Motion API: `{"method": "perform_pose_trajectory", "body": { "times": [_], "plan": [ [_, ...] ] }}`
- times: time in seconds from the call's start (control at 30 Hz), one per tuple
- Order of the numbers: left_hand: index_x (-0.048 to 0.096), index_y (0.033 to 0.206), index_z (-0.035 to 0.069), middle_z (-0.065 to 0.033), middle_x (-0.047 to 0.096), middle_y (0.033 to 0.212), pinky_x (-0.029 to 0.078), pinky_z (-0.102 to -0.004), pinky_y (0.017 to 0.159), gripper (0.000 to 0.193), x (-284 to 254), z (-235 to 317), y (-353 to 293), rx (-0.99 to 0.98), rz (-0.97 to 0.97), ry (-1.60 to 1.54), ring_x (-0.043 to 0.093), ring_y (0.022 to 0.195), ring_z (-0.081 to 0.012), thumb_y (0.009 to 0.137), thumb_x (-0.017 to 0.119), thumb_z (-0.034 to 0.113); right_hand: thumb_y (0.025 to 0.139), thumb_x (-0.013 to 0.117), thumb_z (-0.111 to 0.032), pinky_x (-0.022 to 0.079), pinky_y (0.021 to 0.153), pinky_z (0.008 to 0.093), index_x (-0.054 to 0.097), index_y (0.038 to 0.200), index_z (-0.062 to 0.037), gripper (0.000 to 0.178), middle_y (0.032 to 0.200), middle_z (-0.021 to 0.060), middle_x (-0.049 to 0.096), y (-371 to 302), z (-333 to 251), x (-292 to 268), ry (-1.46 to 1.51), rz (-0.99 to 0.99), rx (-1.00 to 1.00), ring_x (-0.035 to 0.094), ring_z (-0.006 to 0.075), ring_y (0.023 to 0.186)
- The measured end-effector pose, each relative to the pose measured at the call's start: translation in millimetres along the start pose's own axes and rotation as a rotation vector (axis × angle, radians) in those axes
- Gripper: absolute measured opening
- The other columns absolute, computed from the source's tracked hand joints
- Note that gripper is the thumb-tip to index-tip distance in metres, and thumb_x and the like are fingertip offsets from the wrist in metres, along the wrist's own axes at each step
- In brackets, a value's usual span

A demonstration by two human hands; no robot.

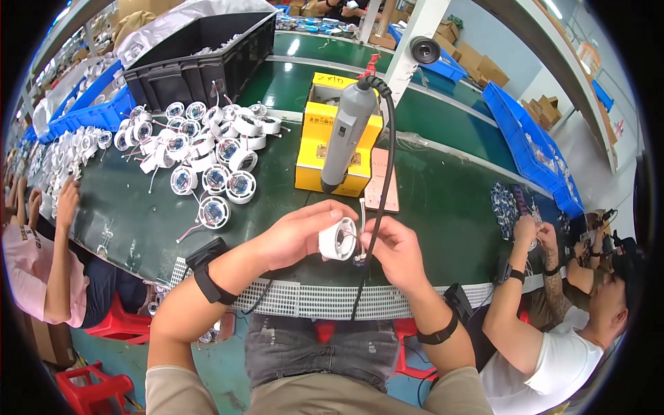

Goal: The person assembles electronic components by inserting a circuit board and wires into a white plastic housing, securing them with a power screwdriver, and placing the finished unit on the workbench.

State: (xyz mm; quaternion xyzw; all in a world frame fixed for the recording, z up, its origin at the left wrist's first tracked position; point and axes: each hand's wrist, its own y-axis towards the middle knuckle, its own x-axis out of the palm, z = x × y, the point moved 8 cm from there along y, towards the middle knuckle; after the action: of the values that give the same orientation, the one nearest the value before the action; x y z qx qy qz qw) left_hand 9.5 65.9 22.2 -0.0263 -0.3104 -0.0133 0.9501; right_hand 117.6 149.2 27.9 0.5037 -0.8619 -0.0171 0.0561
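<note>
My left hand [301, 235] grips a white round plastic housing [337, 240], its open face turned to the right. Beside it, the fingers of my right hand [395, 252] are pinched on thin wires, which run to the housing and to a small dark blue circuit board [360, 260]. A white connector end [362, 206] sticks up between the hands. Above them hangs a grey electric screwdriver [348, 131], tip down, in front of a yellow screw feeder [304, 162]. Its black cord [389, 124] loops down past my right fingers.
Several white housings with blue boards and wires [214, 178] lie heaped at left. A black crate [207, 66] stands behind them. A flat pink box [384, 181] lies by the feeder. Co-workers' hands [527, 229] work at right and at far left. Blue bins [536, 149] stand beyond.
</note>
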Motion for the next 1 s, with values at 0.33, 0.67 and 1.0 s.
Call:
{"method": "perform_pose_trajectory", "body": {
  "times": [0.33, 0.67, 1.0],
  "plan": [
    [0.056, 0.121, 0.003, -0.0062, 0.063, 0.086, 0.045, -0.0244, 0.055, 0.049, -9, -7, 2, -0.095, 0.162, 0.091, 0.061, 0.070, -0.0140, 0.105, 0.026, 0.038, 0.089, 0.062, -0.006, 0.043, 0.072, 0.0280, 0.062, 0.090, 0.0003, 0.006, 0.087, 0.0040, 0.051, -2, -18, 18, -0.357, -0.128, -0.233, 0.052, 0.0140, 0.081],
    [0.050, 0.131, 0.003, -0.0032, 0.064, 0.088, 0.045, -0.0224, 0.055, 0.057, -14, -13, 6, -0.116, 0.151, 0.253, 0.056, 0.069, -0.0092, 0.104, 0.023, 0.046, 0.089, 0.062, -0.013, 0.042, 0.072, 0.0301, 0.061, 0.086, -0.0016, 0.012, 0.086, 0.0057, 0.052, 1, -26, 24, -0.529, -0.084, -0.160, 0.053, 0.0168, 0.080],
    [0.047, 0.134, 0.003, -0.0028, 0.064, 0.085, 0.044, -0.0220, 0.054, 0.058, -13, -16, 8, -0.136, 0.113, 0.323, 0.056, 0.066, -0.0098, 0.104, 0.022, 0.047, 0.088, 0.062, -0.010, 0.044, 0.068, 0.0311, 0.060, 0.084, -0.0016, 0.010, 0.084, 0.0072, 0.052, -6, -38, 36, -0.674, -0.040, -0.266, 0.054, 0.0193, 0.075]
  ]
}}
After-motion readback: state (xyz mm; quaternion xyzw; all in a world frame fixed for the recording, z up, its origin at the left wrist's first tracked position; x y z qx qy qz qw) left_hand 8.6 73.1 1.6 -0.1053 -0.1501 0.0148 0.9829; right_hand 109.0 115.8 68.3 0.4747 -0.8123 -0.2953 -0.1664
